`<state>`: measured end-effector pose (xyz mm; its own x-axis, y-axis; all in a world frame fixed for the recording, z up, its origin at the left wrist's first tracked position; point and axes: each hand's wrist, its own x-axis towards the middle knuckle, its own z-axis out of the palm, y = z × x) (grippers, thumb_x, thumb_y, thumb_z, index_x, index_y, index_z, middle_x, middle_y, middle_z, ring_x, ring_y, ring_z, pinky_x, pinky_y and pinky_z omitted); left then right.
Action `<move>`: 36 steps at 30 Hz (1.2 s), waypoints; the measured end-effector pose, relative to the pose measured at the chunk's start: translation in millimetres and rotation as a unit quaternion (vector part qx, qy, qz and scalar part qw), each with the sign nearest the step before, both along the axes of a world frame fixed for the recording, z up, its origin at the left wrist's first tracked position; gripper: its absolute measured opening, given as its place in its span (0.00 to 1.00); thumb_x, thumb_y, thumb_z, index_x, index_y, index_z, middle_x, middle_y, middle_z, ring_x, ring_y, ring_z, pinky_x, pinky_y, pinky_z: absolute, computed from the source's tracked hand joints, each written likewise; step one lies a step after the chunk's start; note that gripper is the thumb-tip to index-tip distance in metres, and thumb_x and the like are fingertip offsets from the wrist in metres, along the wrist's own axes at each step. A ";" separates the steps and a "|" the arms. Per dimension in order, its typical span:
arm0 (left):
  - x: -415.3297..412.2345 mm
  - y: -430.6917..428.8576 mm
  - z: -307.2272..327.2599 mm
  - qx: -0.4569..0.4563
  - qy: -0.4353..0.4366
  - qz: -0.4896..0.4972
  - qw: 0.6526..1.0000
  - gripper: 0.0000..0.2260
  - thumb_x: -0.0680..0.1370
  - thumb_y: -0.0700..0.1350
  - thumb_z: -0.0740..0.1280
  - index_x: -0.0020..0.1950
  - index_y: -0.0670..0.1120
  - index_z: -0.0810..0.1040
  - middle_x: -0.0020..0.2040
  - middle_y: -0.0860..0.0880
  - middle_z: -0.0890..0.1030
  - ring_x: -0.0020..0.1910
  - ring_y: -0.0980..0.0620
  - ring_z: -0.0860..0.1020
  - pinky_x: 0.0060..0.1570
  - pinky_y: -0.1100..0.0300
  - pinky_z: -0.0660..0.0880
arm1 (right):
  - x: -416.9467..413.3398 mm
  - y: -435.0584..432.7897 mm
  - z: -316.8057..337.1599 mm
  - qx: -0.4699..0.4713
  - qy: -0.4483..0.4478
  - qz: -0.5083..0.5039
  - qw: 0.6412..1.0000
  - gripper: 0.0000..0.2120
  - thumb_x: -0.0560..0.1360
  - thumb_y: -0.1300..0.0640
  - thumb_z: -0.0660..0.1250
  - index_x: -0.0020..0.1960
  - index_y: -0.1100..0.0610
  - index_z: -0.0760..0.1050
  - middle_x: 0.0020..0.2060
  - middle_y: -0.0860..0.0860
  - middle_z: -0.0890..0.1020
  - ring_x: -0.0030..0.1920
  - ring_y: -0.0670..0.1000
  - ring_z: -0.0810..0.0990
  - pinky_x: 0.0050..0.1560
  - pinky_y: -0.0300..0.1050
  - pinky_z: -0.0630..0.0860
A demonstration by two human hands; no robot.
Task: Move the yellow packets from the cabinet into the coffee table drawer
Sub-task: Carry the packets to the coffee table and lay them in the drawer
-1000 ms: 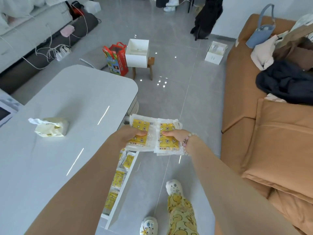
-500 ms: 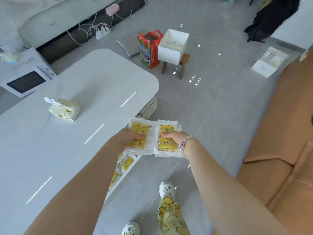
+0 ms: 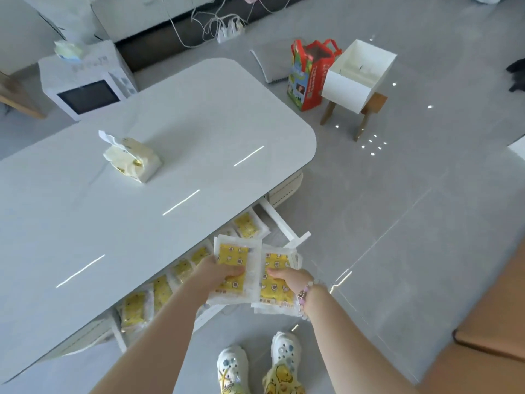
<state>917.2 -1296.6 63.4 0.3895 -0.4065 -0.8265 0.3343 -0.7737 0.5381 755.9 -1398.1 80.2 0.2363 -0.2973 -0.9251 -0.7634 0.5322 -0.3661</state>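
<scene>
Yellow packets (image 3: 231, 258) sit in two thick piles, up in the air just by the big white tabletop (image 3: 170, 172). Its drawer (image 3: 279, 223) is pulled out below, with more packets (image 3: 133, 308) lying in a row inside. Your left hand (image 3: 216, 273) and right hand (image 3: 294, 280) hold one pile each, fingers (image 3: 237, 271) curled tight round it. The right pile (image 3: 277, 288) looks to hang past the drawer's front, so it could fall on the floor (image 3: 397, 223). Let go too soon and the slippery piles may slide apart and spill
</scene>
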 end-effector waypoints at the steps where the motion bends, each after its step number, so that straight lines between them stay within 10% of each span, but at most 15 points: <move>1: 4.9 1.7 -13.8 0.003 0.002 0.008 1.000 0.13 0.71 0.38 0.74 0.54 0.40 0.80 0.47 0.43 0.84 0.46 0.43 0.83 0.49 0.49 0.79 | 4.4 -0.9 -12.1 0.003 0.002 -0.006 1.000 0.31 0.73 0.41 0.68 0.70 0.57 0.70 0.62 0.55 0.76 0.55 0.53 0.75 0.53 0.45 0.68; 6: 26.1 11.8 -83.1 0.006 0.015 0.052 0.999 0.15 0.71 0.39 0.74 0.56 0.40 0.78 0.47 0.44 0.84 0.43 0.47 0.83 0.39 0.56 0.78 | 32.5 -10.4 -79.5 0.007 0.019 -0.019 1.000 0.33 0.72 0.44 0.70 0.70 0.60 0.68 0.59 0.56 0.77 0.57 0.55 0.75 0.54 0.46 0.68; 13: 53.4 22.5 -171.7 -0.002 0.019 0.077 0.997 0.13 0.71 0.40 0.74 0.54 0.42 0.78 0.48 0.45 0.84 0.48 0.47 0.82 0.50 0.52 0.79 | 81.5 -21.2 -165.5 -0.034 0.000 0.014 0.999 0.30 0.70 0.44 0.72 0.67 0.59 0.72 0.60 0.56 0.78 0.49 0.52 0.76 0.41 0.43 0.72; 20: 88.5 26.5 -228.5 -0.018 0.010 0.069 0.997 0.12 0.71 0.41 0.74 0.54 0.42 0.80 0.48 0.44 0.84 0.47 0.44 0.83 0.52 0.49 0.79 | 103.4 -59.0 -216.2 -0.088 -0.040 0.048 0.994 0.15 0.71 0.47 0.72 0.54 0.54 0.78 0.55 0.52 0.81 0.54 0.53 0.79 0.58 0.49 0.74; 27: 120.3 20.0 -265.5 -0.060 0.001 -0.031 0.998 0.14 0.71 0.40 0.74 0.56 0.44 0.79 0.51 0.44 0.84 0.50 0.44 0.82 0.55 0.50 0.77 | 116.6 -97.7 -260.0 -0.140 -0.062 0.114 0.982 0.22 0.67 0.44 0.74 0.56 0.53 0.79 0.54 0.50 0.81 0.59 0.51 0.78 0.54 0.44 0.74; 31: 129.8 7.0 -283.2 -0.088 0.017 -0.137 0.987 0.14 0.75 0.39 0.69 0.61 0.46 0.77 0.55 0.47 0.83 0.52 0.47 0.81 0.52 0.56 0.78 | 135.9 -114.4 -269.8 -0.153 -0.053 0.244 0.956 0.32 0.55 0.36 0.76 0.55 0.48 0.78 0.61 0.46 0.77 0.65 0.49 0.72 0.68 0.46 0.64; 36: 147.2 -5.0 -293.6 -0.108 -0.012 -0.190 0.976 0.14 0.75 0.40 0.70 0.59 0.49 0.76 0.54 0.48 0.83 0.51 0.49 0.82 0.49 0.54 0.80 | 170.9 -124.9 -291.0 -0.177 -0.061 0.350 0.918 0.11 0.68 0.42 0.69 0.44 0.48 0.78 0.43 0.44 0.81 0.42 0.42 0.77 0.59 0.39 0.69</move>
